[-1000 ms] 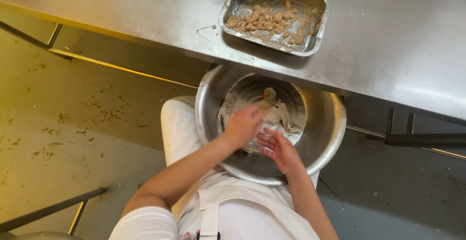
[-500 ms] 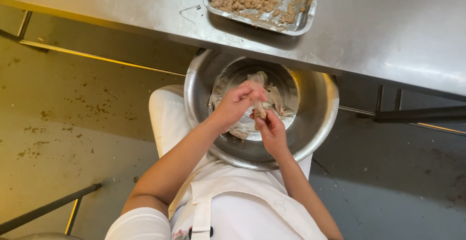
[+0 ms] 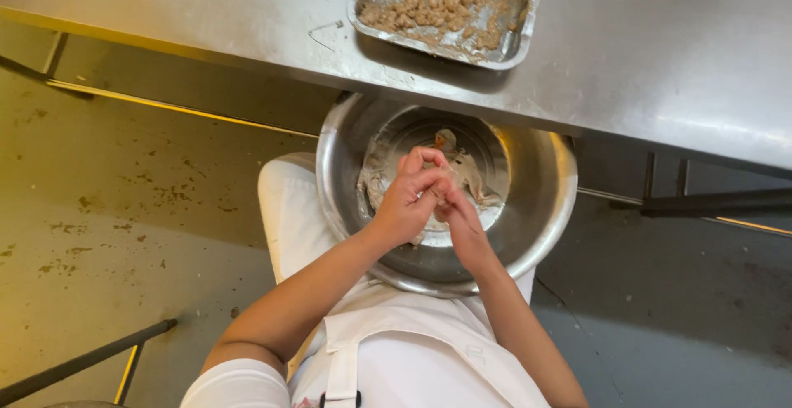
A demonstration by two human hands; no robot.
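While over steel bowl [image 3: 544, 210], hands [image 3: 433, 202] pinch pale mixture [image 3: 466, 173].

**Warm light, steel glare, soft detail**

Warm, yellowish light fills the scene. The steel bench [image 3: 660, 53] throws back a broad pale sheen, brightest near its right edge, and the metal bowl [image 3: 544, 202] shows glare along its right rim. Beneath the bench lies a deep shadow band. The floor [image 3: 99, 210] looks yellow on the left and cooler grey on the right. Fine detail around the hands is slightly soft.
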